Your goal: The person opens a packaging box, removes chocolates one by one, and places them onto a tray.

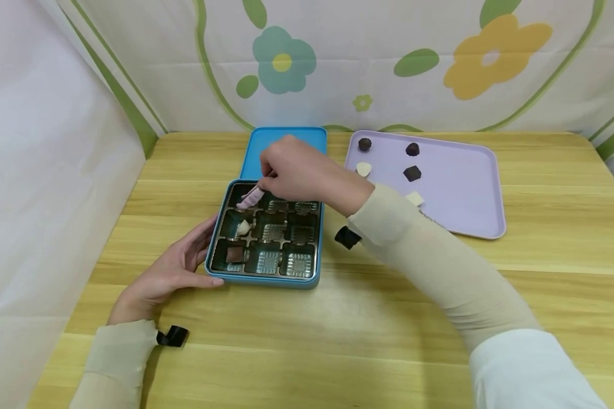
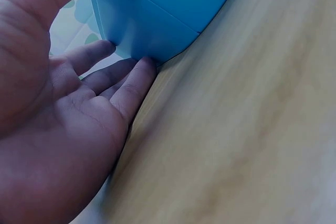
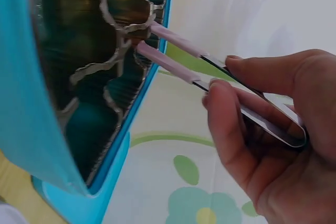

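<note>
My right hand (image 1: 291, 167) holds a pair of small metal tongs (image 3: 273, 129) with pink tips, pinched between thumb and fingers. The tips reach down into the back left compartment of a blue tin (image 1: 266, 282); whether anything sits between them I cannot tell. A dark divided tray (image 1: 251, 241) lines the tin. In its left column lie a white chocolate (image 1: 243, 228) in the middle compartment and a brown square chocolate (image 1: 234, 254) in the front one. At the tin's front left corner, my left hand (image 1: 171, 272) touches the side with extended fingers (image 2: 134, 90), its thumb along the front.
Behind the tin lies its blue lid (image 1: 286, 136). To the right, a lilac tray (image 1: 471, 187) carries several dark and white chocolates, including a dark diamond-shaped one (image 1: 412, 173); my right forearm hides part of it. A flowered cloth (image 1: 358, 57) hangs behind the wooden table (image 1: 368, 335).
</note>
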Demonstrator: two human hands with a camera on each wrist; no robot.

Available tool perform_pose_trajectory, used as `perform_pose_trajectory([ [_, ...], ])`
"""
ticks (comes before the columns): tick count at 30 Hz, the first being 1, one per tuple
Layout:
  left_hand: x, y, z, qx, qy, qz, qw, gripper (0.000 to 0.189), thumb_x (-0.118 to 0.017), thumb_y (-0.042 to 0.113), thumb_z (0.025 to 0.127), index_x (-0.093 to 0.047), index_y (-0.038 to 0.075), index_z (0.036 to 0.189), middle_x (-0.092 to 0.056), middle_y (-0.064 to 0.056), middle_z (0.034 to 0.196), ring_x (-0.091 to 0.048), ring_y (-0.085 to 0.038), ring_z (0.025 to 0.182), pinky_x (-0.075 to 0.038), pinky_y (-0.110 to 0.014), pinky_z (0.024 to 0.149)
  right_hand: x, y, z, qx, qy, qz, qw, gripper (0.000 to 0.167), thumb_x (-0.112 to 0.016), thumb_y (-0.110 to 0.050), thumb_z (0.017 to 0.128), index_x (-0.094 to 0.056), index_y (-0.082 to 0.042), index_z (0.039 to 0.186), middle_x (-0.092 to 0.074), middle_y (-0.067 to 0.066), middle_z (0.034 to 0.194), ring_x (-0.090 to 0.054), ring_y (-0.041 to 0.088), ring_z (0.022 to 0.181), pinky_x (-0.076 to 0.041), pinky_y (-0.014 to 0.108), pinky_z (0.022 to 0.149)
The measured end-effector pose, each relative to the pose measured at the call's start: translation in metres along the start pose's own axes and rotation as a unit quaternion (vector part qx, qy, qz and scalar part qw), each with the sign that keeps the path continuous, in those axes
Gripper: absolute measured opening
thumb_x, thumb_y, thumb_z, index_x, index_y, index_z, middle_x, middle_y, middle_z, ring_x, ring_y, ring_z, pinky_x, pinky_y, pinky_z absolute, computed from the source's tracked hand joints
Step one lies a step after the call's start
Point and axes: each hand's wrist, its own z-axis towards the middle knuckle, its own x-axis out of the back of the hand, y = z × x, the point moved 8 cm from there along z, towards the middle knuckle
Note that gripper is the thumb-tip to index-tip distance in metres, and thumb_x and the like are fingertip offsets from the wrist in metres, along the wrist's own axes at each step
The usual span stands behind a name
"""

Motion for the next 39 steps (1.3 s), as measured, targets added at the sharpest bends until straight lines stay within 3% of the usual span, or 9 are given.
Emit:
perform_pose_trajectory([
  [9, 0.003, 0.001, 0.000, 0.002, 0.003, 0.008, 1.0000, 0.121, -0.084, -0.012, 0.083, -0.012, 0.020, 0.175, -0.011, -0.019, 0.181, -0.041, 0.002, 0.151, -0.043, -0.012, 0.115, 0.002, 0.029, -0.015, -0.031, 0.065, 0.099, 0.9925, 0.016, -0.073, -0.021, 0.104, -0.080, -0.008, 0.097, -0.081, 0.004, 0.097, -0.071, 0.016, 0.086, -0.058, 0.032, 0.083],
  [20, 0.003, -0.001, 0.000, 0.005, 0.004, 0.006, 1.0000, 0.121, -0.084, -0.011, 0.084, -0.011, 0.021, 0.175, -0.010, -0.018, 0.182, -0.040, 0.003, 0.151, -0.043, -0.012, 0.115, -0.009, 0.055, -0.026, -0.072, 0.068, 0.186, 0.9776, 0.016, -0.072, -0.022, 0.105, -0.079, -0.008, 0.108, -0.080, 0.008, 0.104, -0.074, 0.019, 0.076, -0.060, 0.033, 0.070],
  [24, 0.003, 0.000, 0.000, 0.009, 0.004, 0.006, 0.9999, 0.121, -0.084, -0.011, 0.084, -0.011, 0.022, 0.175, -0.010, -0.017, 0.182, -0.040, 0.002, 0.151, -0.044, -0.013, 0.115, -0.017, 0.067, -0.032, -0.081, 0.061, 0.170, 0.9802, 0.020, -0.073, -0.025, 0.104, -0.082, -0.010, 0.112, -0.080, 0.006, 0.105, -0.072, 0.020, 0.078, -0.057, 0.033, 0.070],
  [31, 0.003, -0.002, -0.002, 0.023, 0.007, 0.001, 0.9997, 0.122, -0.085, -0.009, 0.085, -0.010, 0.024, 0.175, -0.009, -0.012, 0.183, -0.038, -0.002, 0.153, -0.046, -0.014, 0.113, -0.027, 0.071, -0.033, -0.057, 0.039, 0.107, 0.9918, 0.024, -0.072, -0.030, 0.105, -0.085, -0.010, 0.113, -0.083, 0.003, 0.104, -0.067, 0.019, 0.089, -0.053, 0.035, 0.078],
  [39, 0.003, -0.001, 0.001, 0.012, 0.002, -0.003, 0.9999, 0.122, -0.084, -0.011, 0.084, -0.011, 0.022, 0.175, -0.010, -0.015, 0.182, -0.040, 0.002, 0.151, -0.044, -0.013, 0.114, -0.031, 0.074, -0.039, -0.068, 0.040, 0.079, 0.9938, 0.023, -0.072, -0.028, 0.105, -0.080, -0.006, 0.108, -0.080, 0.006, 0.098, -0.065, 0.021, 0.087, -0.053, 0.038, 0.079],
])
